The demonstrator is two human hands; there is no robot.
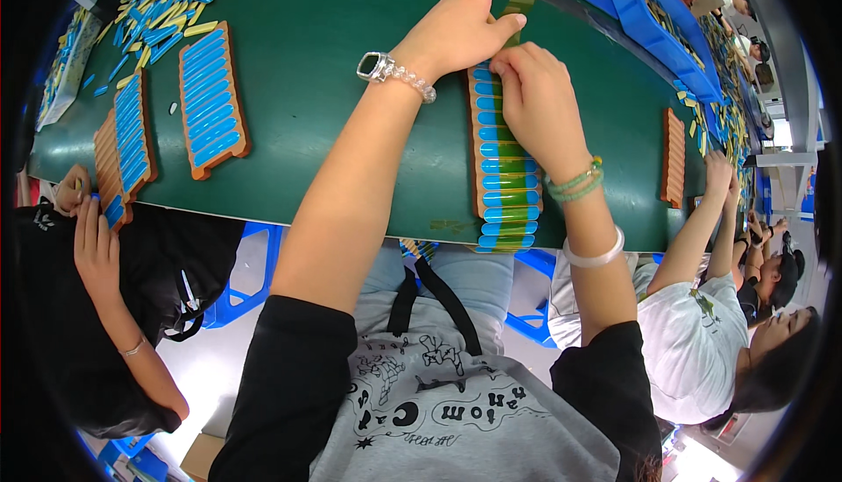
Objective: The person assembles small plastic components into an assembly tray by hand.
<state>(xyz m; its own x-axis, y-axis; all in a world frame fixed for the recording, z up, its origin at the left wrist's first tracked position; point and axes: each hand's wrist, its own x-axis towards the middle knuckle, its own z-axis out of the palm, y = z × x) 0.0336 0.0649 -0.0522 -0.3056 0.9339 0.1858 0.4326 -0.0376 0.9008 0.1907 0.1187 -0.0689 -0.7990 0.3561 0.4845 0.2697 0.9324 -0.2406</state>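
In front of me lies a brown ridged tray (477, 175) with a row of blue strip-shaped pieces (493, 134) across it. A clear yellowish tape (521, 0) runs from the far table edge down over these pieces. My left hand (460, 33) is at the far end beside the tape, index finger and thumb stretched apart; its other fingers are mostly hidden. Nearer, my right hand (544, 100) has thumb and index finger pinched at the tape's edge over the tray's far end. The lowest blue pieces reach the table's near edge.
Loose blue and yellow pieces (180, 4) are heaped at the far left. Two blue-filled trays (210, 100) (132, 135) lie nearer. A bare brown tray (673, 157) lies right. A blue bin (658, 26) stands far right. Co-workers' hands (96, 236) (719, 171) are on both sides.
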